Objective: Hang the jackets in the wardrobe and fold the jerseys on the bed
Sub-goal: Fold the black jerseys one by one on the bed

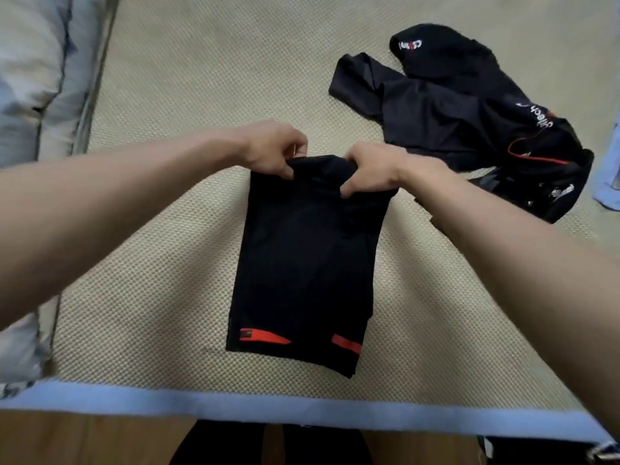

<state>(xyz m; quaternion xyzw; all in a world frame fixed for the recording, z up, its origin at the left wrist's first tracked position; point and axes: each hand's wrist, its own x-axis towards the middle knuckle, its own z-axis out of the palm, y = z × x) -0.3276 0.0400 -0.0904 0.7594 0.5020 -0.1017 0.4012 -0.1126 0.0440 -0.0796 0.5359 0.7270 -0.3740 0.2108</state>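
Observation:
A black jersey (307, 260) with red stripes near its lower hem lies folded into a long narrow strip on the bed (201, 95). My left hand (273, 151) pinches its far left corner. My right hand (372, 171) grips its far right corner, fingers curled into the cloth. The far edge is lifted slightly off the bed. A second black garment (463, 119) with white lettering and red trim lies crumpled to the right, beyond my right forearm.
The bed has a beige woven mat with a light blue border (302, 407) at its near edge. Grey-blue pillows (33, 78) lie along the left side. A pale blue cloth (609, 182) shows at the right edge. Wooden floor and my dark trousers are below.

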